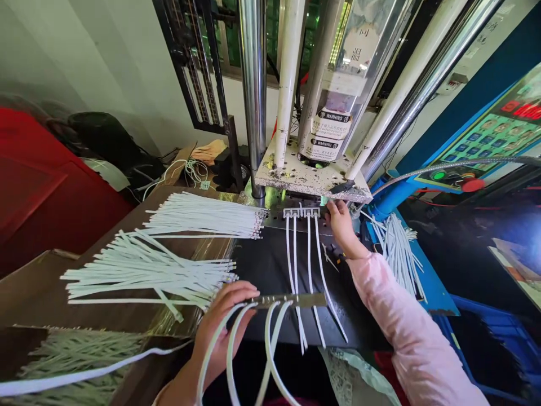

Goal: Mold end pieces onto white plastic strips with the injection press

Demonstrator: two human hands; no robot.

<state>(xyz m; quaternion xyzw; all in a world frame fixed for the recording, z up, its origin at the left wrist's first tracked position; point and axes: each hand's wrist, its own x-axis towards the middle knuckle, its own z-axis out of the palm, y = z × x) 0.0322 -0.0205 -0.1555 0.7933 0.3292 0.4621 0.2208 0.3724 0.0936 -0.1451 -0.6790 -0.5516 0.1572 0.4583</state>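
Observation:
My left hand [228, 316] is closed round the left end of a flat metal bar [313, 300] near the front edge of the black work surface. Several white cords [270, 344] hang from this bar and curve down. Farther back, a second metal bar [301, 212] lies at the press, with several white cords [310, 259] running from it toward me. My right hand [339, 217] is beside that bar's right end, its fingers bent together at the edge of the press plate; whatever they hold, if anything, is hidden.
Two piles of white cords [203, 214] [147, 270] lie on the brown table at left. More cords [397, 254] are on a blue shelf at right. The press's upper plate [313, 179] overhangs the rear bar. A control panel [490, 135] stands at upper right.

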